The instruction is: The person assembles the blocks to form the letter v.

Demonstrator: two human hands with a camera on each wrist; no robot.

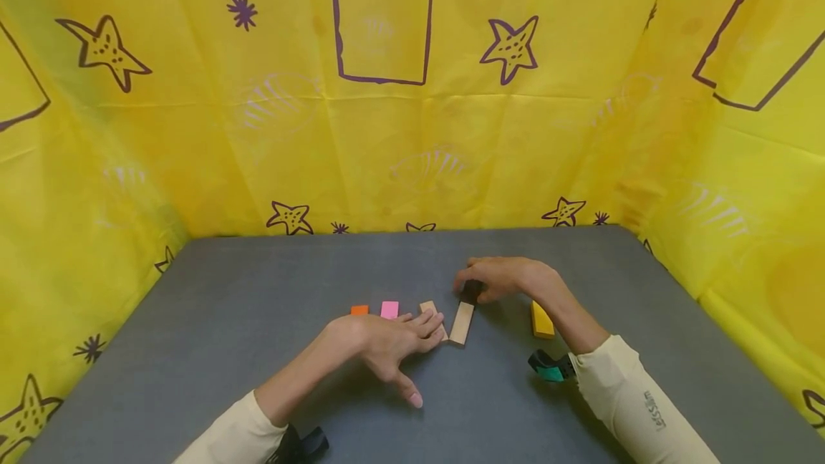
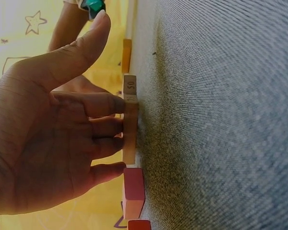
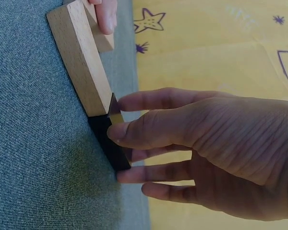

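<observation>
Seeing a wide grey tabletop [image 1: 477, 407] bounded by yellow cloth [image 1: 387, 127] along the far edge and both sides. Finding every block well apart from those edges, with grey surface running out beyond the row and toward the near side.

Holding the left hand [image 1: 396, 346] palm down, with fingers straight and tips touching the left pale block [image 1: 427, 306]; spreading the thumb well apart, toward the near side. Bending the right hand [image 1: 505, 278] inward at the wrist and pinching the black block [image 3: 105, 143] between thumb and fingers. Setting that black block against the far end of the right pale block [image 1: 461, 324].

Laying both pale blocks in a V that opens toward the far edge, with near ends together or just beside each other; cannot tell which. Showing an orange block [image 1: 359, 310] and a pink block [image 1: 389, 308] partly behind the left hand, and a yellow block [image 1: 542, 321] beside the right forearm.
</observation>
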